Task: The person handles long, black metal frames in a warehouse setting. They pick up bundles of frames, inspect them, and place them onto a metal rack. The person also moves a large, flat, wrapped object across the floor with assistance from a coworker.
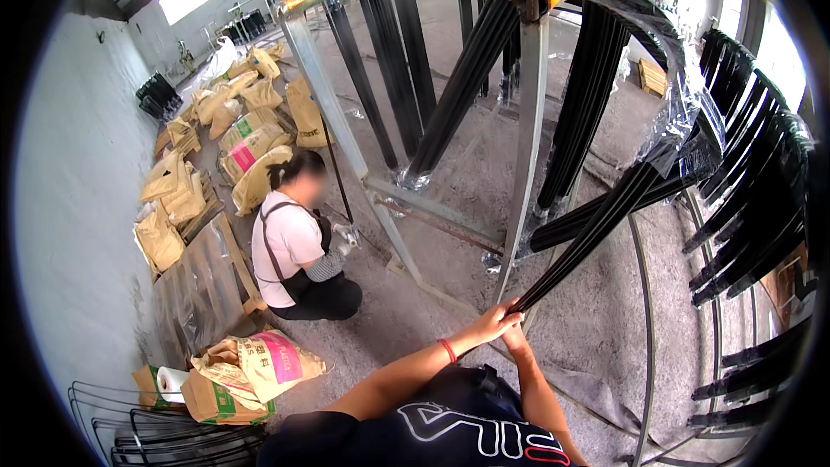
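My left hand [494,323], a red cord at its wrist, is closed round the lower end of a bundle of long thin black strips [596,223]. Just beside and below it, my right hand [514,339] is closed at the same end, and the two hands touch. From there the bundle slants up to the right, to the rim of a round metal rack [529,121] wrapped in clear film [679,112]. More black bundles [588,95] hang from that rim. Both palms are hidden, so how the fingers sit round the strips cannot be fully seen.
A person [298,246] in a pink shirt squats left of the rack. Tan sacks [251,134] lie along the left wall, with a carton [220,402] and black wire frames [138,441] nearer. At right stands another rack of black bundles [752,182]. Curved bars [644,320] cross the floor.
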A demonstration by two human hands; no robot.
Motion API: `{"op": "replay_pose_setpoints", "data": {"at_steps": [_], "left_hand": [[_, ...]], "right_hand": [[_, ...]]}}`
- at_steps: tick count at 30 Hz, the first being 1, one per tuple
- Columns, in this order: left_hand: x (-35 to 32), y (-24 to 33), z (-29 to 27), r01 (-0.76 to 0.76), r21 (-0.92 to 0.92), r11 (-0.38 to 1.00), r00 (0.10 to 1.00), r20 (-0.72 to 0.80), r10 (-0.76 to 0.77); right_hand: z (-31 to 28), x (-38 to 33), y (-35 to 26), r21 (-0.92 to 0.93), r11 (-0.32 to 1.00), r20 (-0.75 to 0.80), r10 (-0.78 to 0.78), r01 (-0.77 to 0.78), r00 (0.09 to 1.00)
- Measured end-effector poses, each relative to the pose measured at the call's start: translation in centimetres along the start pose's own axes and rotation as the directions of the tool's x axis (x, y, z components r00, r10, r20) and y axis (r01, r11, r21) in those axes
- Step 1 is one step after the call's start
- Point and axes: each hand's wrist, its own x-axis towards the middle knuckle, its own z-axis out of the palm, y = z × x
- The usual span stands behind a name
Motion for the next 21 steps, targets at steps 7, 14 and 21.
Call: {"op": "replay_pose_setpoints", "data": {"at_steps": [7, 14, 21], "left_hand": [[1.5, -0.1, 0.9, -0.025, 0.010, 1.000, 0.999, -0.035, 0.025], [2.0, -0.3, 1.2, -0.101, -0.003, 0.995, 0.994, -0.038, 0.101], [1.8, 0.2, 1.2, -0.091, 0.001, 0.996, 0.996, -0.016, 0.091]], "right_hand": [[-1.9, 2.0, 2.2, -0.005, 0.998, -0.002, -0.062, 0.062, 0.998], [-2.5, 1.7, 1.7, 0.009, 1.000, -0.002, 0.002, -0.002, 1.000], [-2.3, 0.7, -0.8, 0.039, 0.981, 0.061, 0.185, -0.187, 0.981]]}}
